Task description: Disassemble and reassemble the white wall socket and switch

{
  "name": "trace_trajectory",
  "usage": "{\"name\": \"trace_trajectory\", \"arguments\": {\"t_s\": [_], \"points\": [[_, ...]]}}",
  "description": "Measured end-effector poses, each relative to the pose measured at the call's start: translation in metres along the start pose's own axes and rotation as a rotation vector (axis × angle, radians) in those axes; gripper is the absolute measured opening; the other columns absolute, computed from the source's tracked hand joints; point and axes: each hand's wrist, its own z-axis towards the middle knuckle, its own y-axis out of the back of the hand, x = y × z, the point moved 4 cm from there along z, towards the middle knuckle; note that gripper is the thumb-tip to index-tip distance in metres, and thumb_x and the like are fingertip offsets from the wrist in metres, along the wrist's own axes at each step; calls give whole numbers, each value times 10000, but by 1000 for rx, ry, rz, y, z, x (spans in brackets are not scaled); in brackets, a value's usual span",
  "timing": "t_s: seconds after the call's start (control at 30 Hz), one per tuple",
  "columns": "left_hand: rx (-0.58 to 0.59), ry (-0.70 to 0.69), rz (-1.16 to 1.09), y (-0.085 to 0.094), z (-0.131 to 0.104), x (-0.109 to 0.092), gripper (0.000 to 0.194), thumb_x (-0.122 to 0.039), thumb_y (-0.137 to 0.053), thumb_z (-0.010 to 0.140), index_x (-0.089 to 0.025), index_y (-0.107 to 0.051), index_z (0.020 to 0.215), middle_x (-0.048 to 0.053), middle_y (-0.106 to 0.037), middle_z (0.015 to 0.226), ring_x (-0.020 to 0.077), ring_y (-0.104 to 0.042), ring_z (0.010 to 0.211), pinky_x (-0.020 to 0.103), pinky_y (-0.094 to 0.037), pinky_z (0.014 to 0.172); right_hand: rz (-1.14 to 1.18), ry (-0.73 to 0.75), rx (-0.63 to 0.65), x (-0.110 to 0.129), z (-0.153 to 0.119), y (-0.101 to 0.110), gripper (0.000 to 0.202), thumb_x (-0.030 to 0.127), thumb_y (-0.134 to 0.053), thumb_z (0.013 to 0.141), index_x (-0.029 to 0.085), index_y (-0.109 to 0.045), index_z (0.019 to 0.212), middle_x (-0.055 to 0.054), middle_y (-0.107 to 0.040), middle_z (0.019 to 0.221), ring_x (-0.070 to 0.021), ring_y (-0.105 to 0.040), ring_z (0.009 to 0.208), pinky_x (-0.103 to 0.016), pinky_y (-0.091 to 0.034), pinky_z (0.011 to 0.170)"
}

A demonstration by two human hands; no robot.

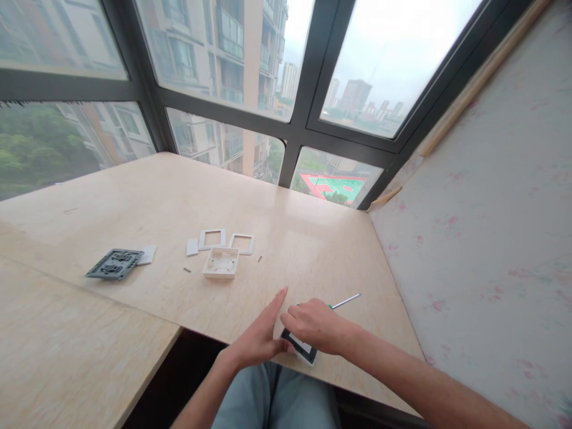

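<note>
My left hand (255,338) is at the table's near edge, its thumb pressed on a dark-framed wall switch or socket plate (308,353) with a white middle. Its index finger points up and away along the far side. My right hand (318,325) bends over the same plate, fingers curled at its upper part and hiding much of it. What those fingertips pinch is hidden. From behind the right hand a screwdriver (346,301) sticks out to the right, metal shaft and a bit of green showing. Whether the hand holds its handle I cannot tell.
A white mounting box (220,274), two white frames (212,230) (252,243) and a small white piece (192,247) lie beyond my hands. Two screws (187,270) (260,258) lie near them. Left, a grey plate (115,276) touches a white panel (147,255). A papered wall (482,238) bounds the right.
</note>
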Motion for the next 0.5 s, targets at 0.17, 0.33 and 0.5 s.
{"name": "trace_trajectory", "arguments": {"t_s": [0.17, 0.33, 0.5], "points": [[-162, -42, -119, 37, 1, 9, 710, -412, -574, 934, -241, -277, 1556, 115, -264, 1651, 286, -252, 1529, 525, -306, 1224, -11, -43, 1, -11, 0, -2, 165, 83, -426, 982, 136, -576, 1026, -108, -713, 924, -224, -712, 797, -284, -438, 568], [-209, 45, -16, 13, -14, 3, 996, -536, -757, 788, -213, -222, 1564, 176, -289, 1629, 355, -265, 1516, 588, -232, 1237, 35, -67, 1, -16, 2, -3, 154, 125, -444, 987, 134, -593, 1025, -110, -726, 926, -237, -712, 801, -293, -425, 569], [-252, 14, 144, -42, -16, -5, 1398, -403, -922, 568, -205, 18, 1584, 244, -193, 1641, 439, -216, 1512, 668, -237, 1205, 103, -67, -18, -17, 2, -4, 199, 104, -460, 966, 128, -599, 1107, -109, -741, 976, -224, -710, 848, -284, -422, 590]]}}
